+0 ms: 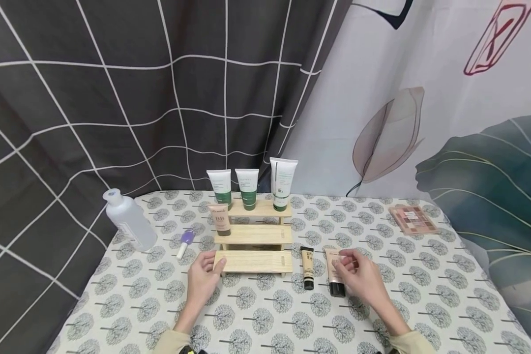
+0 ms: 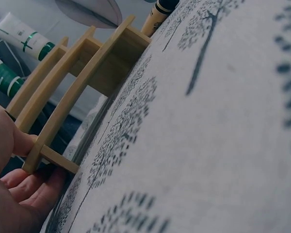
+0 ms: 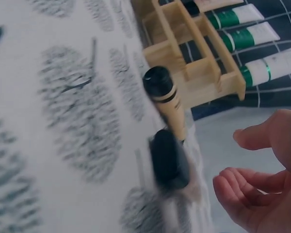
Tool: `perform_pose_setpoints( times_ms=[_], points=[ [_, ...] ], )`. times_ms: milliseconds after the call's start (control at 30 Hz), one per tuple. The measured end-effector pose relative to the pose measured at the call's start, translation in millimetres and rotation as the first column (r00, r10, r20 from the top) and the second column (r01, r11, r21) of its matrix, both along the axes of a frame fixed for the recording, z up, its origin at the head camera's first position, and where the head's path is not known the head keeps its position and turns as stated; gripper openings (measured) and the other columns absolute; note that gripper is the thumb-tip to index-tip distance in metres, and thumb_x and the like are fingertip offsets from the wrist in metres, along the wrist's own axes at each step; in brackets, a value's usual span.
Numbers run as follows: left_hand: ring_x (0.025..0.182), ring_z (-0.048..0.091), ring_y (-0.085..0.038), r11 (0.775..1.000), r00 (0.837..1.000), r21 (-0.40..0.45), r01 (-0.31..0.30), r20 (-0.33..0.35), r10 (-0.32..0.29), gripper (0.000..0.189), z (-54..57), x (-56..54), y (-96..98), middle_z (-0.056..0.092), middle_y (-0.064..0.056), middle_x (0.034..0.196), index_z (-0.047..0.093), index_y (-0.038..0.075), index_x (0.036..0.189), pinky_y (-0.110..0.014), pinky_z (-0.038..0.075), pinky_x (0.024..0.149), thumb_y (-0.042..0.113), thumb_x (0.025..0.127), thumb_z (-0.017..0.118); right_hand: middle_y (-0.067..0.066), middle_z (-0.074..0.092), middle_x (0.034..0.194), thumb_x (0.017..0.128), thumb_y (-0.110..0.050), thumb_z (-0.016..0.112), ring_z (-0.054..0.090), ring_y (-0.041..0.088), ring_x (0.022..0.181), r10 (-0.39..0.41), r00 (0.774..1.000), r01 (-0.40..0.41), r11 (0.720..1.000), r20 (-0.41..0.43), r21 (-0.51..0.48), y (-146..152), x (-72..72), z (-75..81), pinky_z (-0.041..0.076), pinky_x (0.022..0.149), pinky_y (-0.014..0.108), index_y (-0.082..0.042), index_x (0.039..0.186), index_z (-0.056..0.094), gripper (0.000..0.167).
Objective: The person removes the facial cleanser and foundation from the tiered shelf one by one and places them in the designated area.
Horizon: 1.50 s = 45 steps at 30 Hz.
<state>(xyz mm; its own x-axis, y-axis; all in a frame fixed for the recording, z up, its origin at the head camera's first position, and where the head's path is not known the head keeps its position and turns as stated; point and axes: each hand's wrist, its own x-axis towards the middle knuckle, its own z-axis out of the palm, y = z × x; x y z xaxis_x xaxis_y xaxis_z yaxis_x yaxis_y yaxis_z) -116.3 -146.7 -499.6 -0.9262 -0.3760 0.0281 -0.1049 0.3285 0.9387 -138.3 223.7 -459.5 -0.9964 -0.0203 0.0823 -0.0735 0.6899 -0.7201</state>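
My left hand [image 1: 203, 275] holds the left end of a three-step wooden display stand [image 1: 253, 261] at its lowest step. The left wrist view has the thumb on the step's end and the fingers beneath. My right hand [image 1: 359, 273] hovers beside a pink tube with a black cap [image 1: 335, 270] lying on the table. Thumb and fingers stand apart with nothing between them in the right wrist view. Left of that tube lies a beige tube with a black cap [image 1: 308, 268]. A small pink BB tube [image 1: 220, 220] stands at the middle step's left end.
Three white-and-green tubes [image 1: 248, 189] stand on the top step. To the left are a clear pump-less bottle [image 1: 132, 223] and a purple-and-white small applicator [image 1: 186, 242]. An eyeshadow palette [image 1: 413, 220] lies at the back right of the tree-patterned tablecloth [image 1: 265, 319]. Curtains hang behind.
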Motion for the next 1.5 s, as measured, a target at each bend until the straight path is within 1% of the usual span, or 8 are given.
perform_pose_setpoints(
  times_ms=[200,333,467,633,800,1100,1300,1500],
  points=[
    [0.093,0.072,-0.029,1.0,1.0,0.006,0.02,-0.017,-0.02,0.036,1.3,-4.1,-0.2,0.071,-0.025,0.113,0.061,-0.006,0.122,-0.014,0.056,0.073,0.009,0.091,0.073,0.016,0.072,0.1,0.092,-0.015,0.074,0.069,0.021,0.086,0.048,0.997,-0.051,0.997,-0.059,-0.053,-13,-11.3,15.7,0.057,0.075,0.017,0.005,0.118,0.063,0.034],
    [0.094,0.072,-0.029,1.0,1.0,0.003,0.021,-0.011,-0.021,0.036,1.8,-4.5,-0.1,0.071,-0.025,0.113,0.061,-0.006,0.122,-0.014,0.056,0.073,0.007,0.091,0.073,0.018,0.072,0.105,0.091,-0.013,0.075,0.071,0.027,0.094,0.061,0.995,-0.069,0.993,-0.077,-0.101,-24,-17.8,19.6,0.058,0.081,0.018,0.004,0.118,0.064,0.034],
    [0.096,0.072,-0.031,1.0,1.0,-0.002,0.016,-0.005,-0.017,0.036,0.9,-4.4,-1.2,0.071,-0.025,0.114,0.061,-0.006,0.122,-0.014,0.056,0.074,0.007,0.091,0.073,0.019,0.072,0.107,0.089,-0.01,0.076,0.071,0.029,0.098,0.074,0.994,-0.085,0.987,-0.079,-0.139,-36,-22.4,23.5,0.06,0.084,0.022,0.003,0.118,0.064,0.033],
    [0.097,0.072,-0.031,1.0,1.0,-0.012,0.019,-0.007,-0.019,0.036,1.2,-4.3,-2.9,0.071,-0.025,0.114,0.061,-0.006,0.123,-0.014,0.056,0.076,0.009,0.092,0.073,0.019,0.072,0.111,0.091,-0.011,0.075,0.07,0.029,0.101,0.12,0.991,-0.13,0.974,-0.067,-0.185,-52,-26.1,33.0,0.061,0.089,0.027,0.002,0.119,0.064,0.033],
    [0.097,0.072,-0.031,1.0,1.0,-0.006,0.017,-0.01,-0.017,0.036,1.4,-5.7,-1.7,0.071,-0.024,0.114,0.061,-0.005,0.123,-0.014,0.056,0.076,0.009,0.092,0.073,0.023,0.07,0.116,0.091,-0.01,0.074,0.07,0.031,0.105,0.182,0.979,-0.2,0.944,-0.09,-0.263,-67,-29.9,41.5,0.06,0.093,0.032,0.004,0.122,0.062,0.036],
    [0.097,0.071,-0.031,1.0,1.0,0.012,0.016,-0.007,-0.016,0.037,-1.8,-6.1,0.1,0.071,-0.024,0.114,0.06,-0.005,0.124,-0.011,0.055,0.075,0.007,0.091,0.073,0.024,0.066,0.127,0.09,-0.01,0.075,0.066,0.036,0.116,0.25,0.959,-0.28,0.9,-0.131,-0.334,-101,-38.2,52.1,0.056,0.101,0.039,0.005,0.13,0.058,0.045],
    [0.096,0.072,-0.031,1.0,1.0,0.006,0.014,-0.01,-0.014,0.037,-2.6,-4.6,-1.2,0.071,-0.024,0.114,0.06,-0.005,0.123,-0.012,0.056,0.075,0.007,0.091,0.073,0.023,0.066,0.128,0.089,-0.008,0.075,0.066,0.037,0.118,0.294,0.951,-0.308,0.857,-0.099,-0.412,-126,-46.3,55.3,0.056,0.103,0.038,0.006,0.132,0.057,0.048],
    [0.096,0.072,-0.03,1.0,1.0,0.013,0.007,0.005,-0.007,0.037,-1.6,-3.2,-2.2,0.072,-0.024,0.114,0.061,-0.005,0.124,-0.012,0.055,0.076,0.007,0.091,0.073,0.026,0.066,0.128,0.09,-0.005,0.073,0.063,0.042,0.12,0.34,0.938,-0.329,0.812,-0.068,-0.483,-151,-53.7,55.8,0.055,0.103,0.036,0.007,0.132,0.057,0.047]
  ],
)
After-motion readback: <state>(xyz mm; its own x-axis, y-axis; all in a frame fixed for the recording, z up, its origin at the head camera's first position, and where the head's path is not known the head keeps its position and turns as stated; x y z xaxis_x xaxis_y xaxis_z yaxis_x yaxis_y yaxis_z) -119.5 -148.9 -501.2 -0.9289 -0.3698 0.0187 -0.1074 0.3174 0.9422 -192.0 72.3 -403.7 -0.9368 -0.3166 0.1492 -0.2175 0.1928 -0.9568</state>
